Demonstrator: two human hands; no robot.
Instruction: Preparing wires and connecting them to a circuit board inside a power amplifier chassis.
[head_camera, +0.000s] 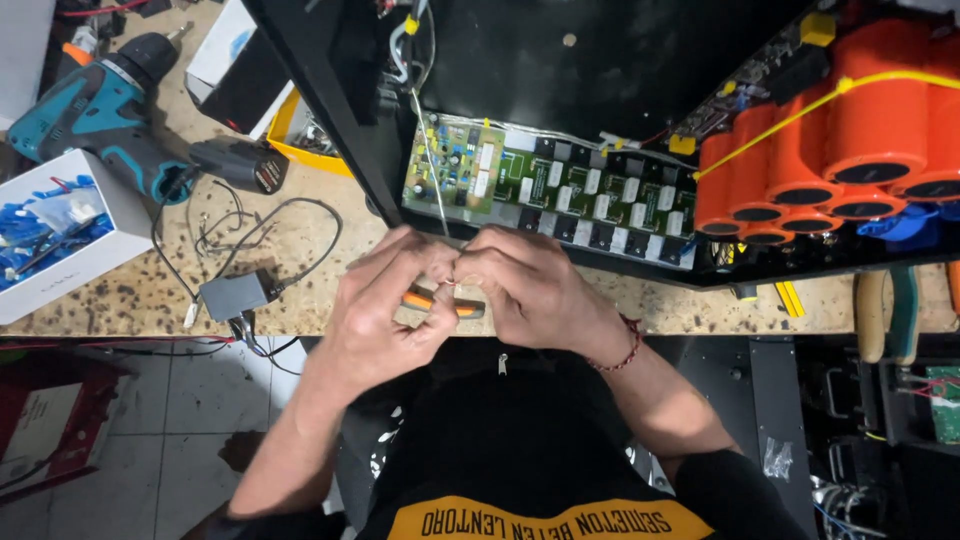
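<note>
Left hand (385, 300) curled, fingertips pinching a small pale wire end (452, 287) at the workbench (300, 290) edge; an orange-handled tool (440, 302) lies across its palm. Right hand (530, 290) closed, fingertips meeting the left's on the same wire end. Just beyond: green circuit board (560, 185) inside a black chassis (620, 60), orange capacitors (830, 150) right. Teal drill (95, 110) well apart, far left.

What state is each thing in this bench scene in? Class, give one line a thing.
Left hand: closed around an orange-handled tool.
Right hand: fingertips pinched against the left hand's.
Circuit board: uncovered inside the open black case.
Orange capacitors: bound by a yellow tie.
Cordless drill: lying on its side on the workbench.
White box: open, blue parts inside.
</note>
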